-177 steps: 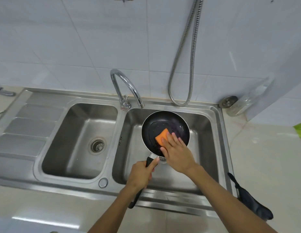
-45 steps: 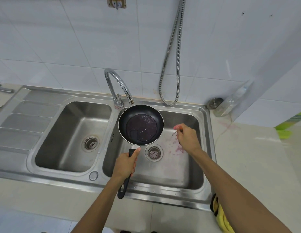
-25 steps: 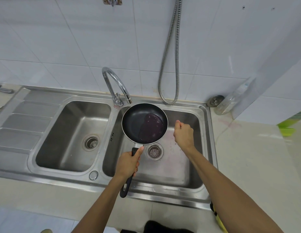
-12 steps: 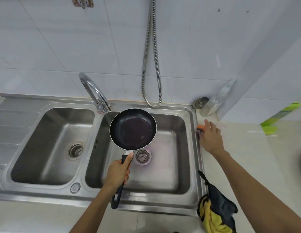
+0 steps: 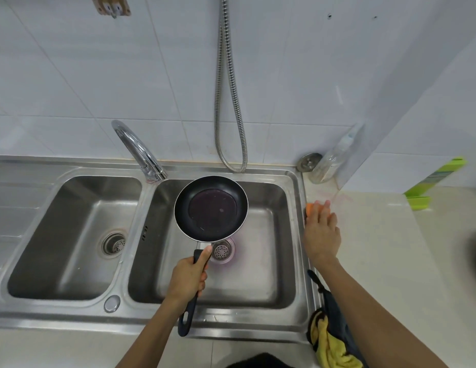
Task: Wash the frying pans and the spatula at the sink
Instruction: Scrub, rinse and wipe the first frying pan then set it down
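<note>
I keep my left hand (image 5: pixel 187 278) clamped on the frying pan (image 5: pixel 211 208) handle, level at frame centre, while my right hand (image 5: pixel 322 232), flat and uncurled, rests the sponge (image 5: pixel 309 208) on the bench (image 5: pixel 391 248).

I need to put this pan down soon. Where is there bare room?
The left basin is bare apart from its drain. Counter right of the right hand is open. The cloth crowds the sink's front right corner.

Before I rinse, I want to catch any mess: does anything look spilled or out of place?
Yes. A pinkish stain rings the right basin's drain, faint pink streaks mark the counter beyond the orange sponge, and murky liquid pools in the frying pan. Nothing looks damaged.
</note>
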